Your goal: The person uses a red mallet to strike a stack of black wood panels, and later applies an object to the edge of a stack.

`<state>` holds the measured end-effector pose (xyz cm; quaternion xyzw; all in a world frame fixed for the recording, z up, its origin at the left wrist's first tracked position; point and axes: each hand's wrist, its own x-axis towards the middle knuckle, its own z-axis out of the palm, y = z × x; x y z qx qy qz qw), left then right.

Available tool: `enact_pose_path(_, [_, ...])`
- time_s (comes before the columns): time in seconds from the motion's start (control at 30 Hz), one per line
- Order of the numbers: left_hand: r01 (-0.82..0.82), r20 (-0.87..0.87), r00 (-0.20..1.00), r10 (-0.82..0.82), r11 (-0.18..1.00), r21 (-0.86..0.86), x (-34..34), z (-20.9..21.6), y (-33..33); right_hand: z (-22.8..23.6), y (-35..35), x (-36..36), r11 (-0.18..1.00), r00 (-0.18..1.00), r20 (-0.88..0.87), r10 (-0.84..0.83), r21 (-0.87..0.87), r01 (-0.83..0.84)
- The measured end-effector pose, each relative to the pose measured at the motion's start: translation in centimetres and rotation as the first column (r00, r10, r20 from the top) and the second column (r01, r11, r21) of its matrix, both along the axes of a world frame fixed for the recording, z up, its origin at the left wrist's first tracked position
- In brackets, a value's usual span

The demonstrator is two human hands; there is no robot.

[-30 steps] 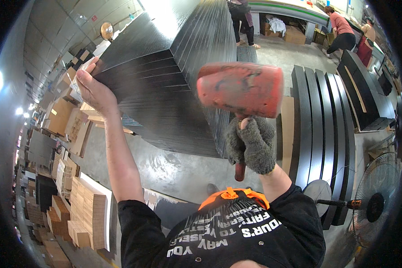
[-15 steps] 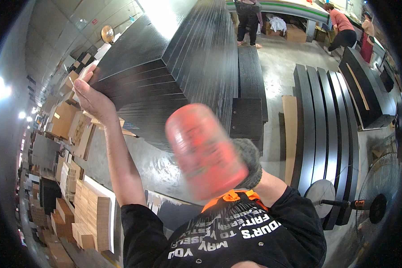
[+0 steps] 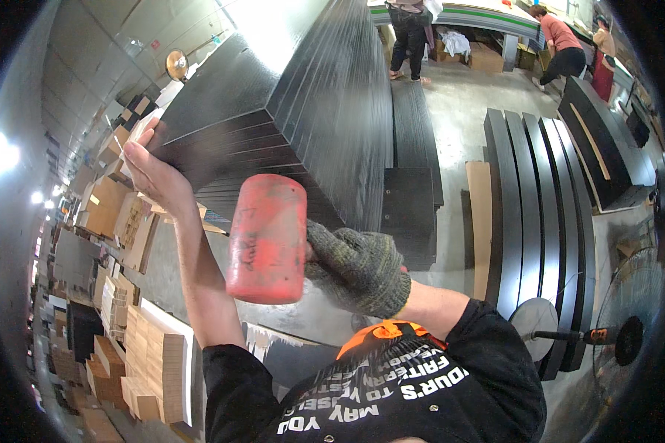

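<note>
Right hand: the right hand (image 3: 358,269), in a fuzzy grey-green knitted glove, is curled closed around the handle of a big red mallet with a scuffed, rounded head (image 3: 267,240); the glove hides most of the handle.
Red mallet: in front of the stack's near end, beside the left forearm; I cannot tell if it touches the boards.
Left hand: the bare left hand (image 3: 161,176) is open, fingers pointing up, at the stack's left edge.
Stack: a tall pile of flat, shiny black boards (image 3: 233,107), just past the mallet.
Right side: long, shiny black beams (image 3: 501,214) lie side by side, near a round wire fan (image 3: 629,340).
Left side: pale brown wooden blocks (image 3: 155,358).
Far back: three people near a long table (image 3: 469,20).
</note>
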<state>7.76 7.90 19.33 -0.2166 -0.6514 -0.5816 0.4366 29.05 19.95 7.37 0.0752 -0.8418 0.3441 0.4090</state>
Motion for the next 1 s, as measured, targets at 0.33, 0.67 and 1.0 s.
enact_pose_path(0.33, [-0.038, -0.038, 0.999, 0.037, 0.999, -0.030, 0.0, 0.2, -0.6, -1.1, -0.9, 0.3, 1.000, 1.000, -0.025, 0.018, -0.009, -0.019])
enact_pose_path(0.67, [0.033, -0.062, 0.998, -0.033, 0.999, 0.003, -1.3, -0.4, -0.5, -0.3, -1.5, 0.5, 0.997, 0.997, -0.002, -0.071, 0.010, 0.071])
enact_pose_path(1.0, [0.023, -0.132, 0.991, -0.023, 1.000, -0.004, -1.0, -0.5, -0.3, -2.8, -1.4, 0.1, 0.985, 0.979, 0.132, -0.154, 0.100, 0.141])
